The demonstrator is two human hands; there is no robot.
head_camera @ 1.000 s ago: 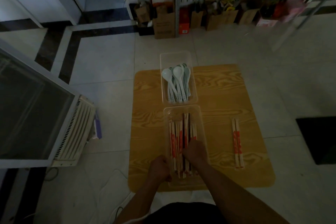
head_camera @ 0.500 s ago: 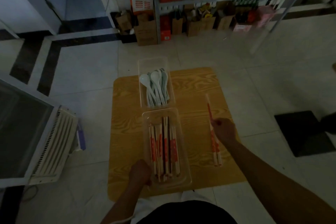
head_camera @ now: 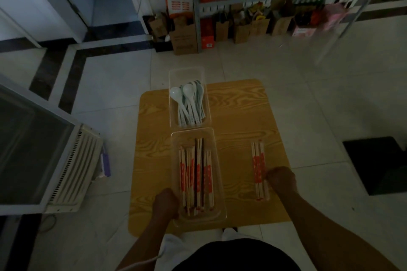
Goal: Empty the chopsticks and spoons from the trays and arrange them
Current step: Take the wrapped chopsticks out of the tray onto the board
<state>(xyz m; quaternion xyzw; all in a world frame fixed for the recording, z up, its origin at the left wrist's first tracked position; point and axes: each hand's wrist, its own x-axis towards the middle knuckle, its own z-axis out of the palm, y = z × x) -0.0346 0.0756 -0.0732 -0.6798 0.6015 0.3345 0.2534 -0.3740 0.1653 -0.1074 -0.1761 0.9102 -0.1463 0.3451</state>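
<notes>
Both forearms reach forward, left hand (head_camera: pixel 166 202) and right hand (head_camera: pixel 280 179) curled, well apart.

Dim, underexposed, flat light; no hard shadows. Floor tiles (head_camera: pixel 123 81) palest toward 12 o'clock. Left hand (head_camera: pixel 165 202), right hand (head_camera: pixel 280 179) near-black, fingers indistinct. Shelf leg (head_camera: pixel 346 26) at 2 o'clock smeared. Edges bowed.

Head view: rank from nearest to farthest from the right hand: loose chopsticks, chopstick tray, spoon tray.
1. Loose red-banded wooden chopsticks, beside the right hand.
2. Clear plastic chopstick tray, to its left.
3. Clear plastic tray of white spoons, far end.
</notes>
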